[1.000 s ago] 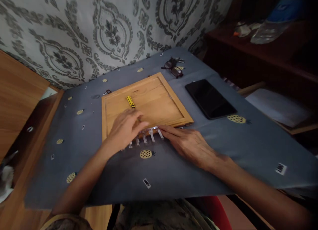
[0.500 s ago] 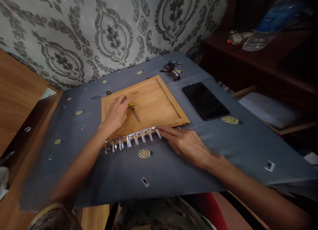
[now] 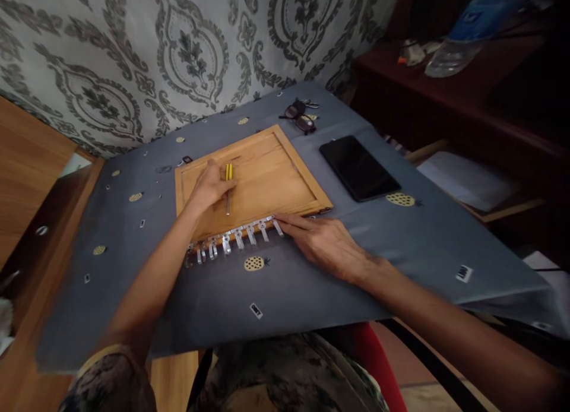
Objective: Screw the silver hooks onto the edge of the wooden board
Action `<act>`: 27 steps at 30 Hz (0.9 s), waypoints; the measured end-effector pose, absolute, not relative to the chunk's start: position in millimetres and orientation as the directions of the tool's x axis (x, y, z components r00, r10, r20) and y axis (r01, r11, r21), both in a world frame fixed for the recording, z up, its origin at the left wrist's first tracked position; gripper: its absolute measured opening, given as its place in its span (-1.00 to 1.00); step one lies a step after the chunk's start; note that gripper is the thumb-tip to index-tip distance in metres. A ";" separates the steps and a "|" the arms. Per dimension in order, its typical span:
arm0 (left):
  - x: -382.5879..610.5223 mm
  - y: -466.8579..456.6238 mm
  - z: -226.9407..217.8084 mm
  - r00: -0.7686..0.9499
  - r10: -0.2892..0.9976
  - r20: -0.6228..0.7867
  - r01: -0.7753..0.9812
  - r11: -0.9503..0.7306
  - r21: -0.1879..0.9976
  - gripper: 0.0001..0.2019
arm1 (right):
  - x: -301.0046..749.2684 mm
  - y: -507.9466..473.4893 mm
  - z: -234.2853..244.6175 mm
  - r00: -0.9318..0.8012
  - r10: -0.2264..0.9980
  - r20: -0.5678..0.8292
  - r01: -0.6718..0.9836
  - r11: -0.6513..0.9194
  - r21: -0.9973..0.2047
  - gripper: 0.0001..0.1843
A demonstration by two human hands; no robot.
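Hooks (image 3: 252, 235) are touched, and a screwdriver (image 3: 229, 171) is held over a board (image 3: 267, 170).
The hooks are lined up along the board's near edge; their right end is touched by the right hand (image 3: 327, 246), but whether it is pinched cannot be told. Farther left, the screwdriver is gripped by the left hand (image 3: 207, 186), its tip pointed near. A phone (image 3: 360, 167) is laid to the right, and glasses (image 3: 306, 124) are set down far back.

Head cam looks fwd & down over tbl (image 3: 303, 299), fairly close.
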State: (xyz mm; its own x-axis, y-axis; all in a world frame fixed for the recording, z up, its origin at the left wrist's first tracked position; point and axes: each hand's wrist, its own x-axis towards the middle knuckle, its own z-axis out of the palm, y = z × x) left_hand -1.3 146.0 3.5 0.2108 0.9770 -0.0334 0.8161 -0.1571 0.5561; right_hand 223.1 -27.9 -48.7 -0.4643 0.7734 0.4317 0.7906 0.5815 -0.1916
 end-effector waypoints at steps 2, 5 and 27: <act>-2.8 140.4 11.5 0.210 0.977 -0.026 0.758 -0.146 0.636 -0.65 | 222.9 -27.8 -48.0 -0.458 0.776 0.434 0.791 0.578 -0.200 -0.50; -1.4 119.6 28.2 0.241 0.971 0.002 0.644 -0.162 0.748 -0.83 | 222.3 -27.7 -47.6 -0.457 0.779 0.429 0.791 0.577 -0.206 -0.49; 26.6 44.6 9.5 0.352 0.837 0.419 0.166 -0.496 0.852 -0.80 | 221.7 -27.7 -51.8 -0.454 0.772 0.445 0.796 0.576 -0.188 -0.51</act>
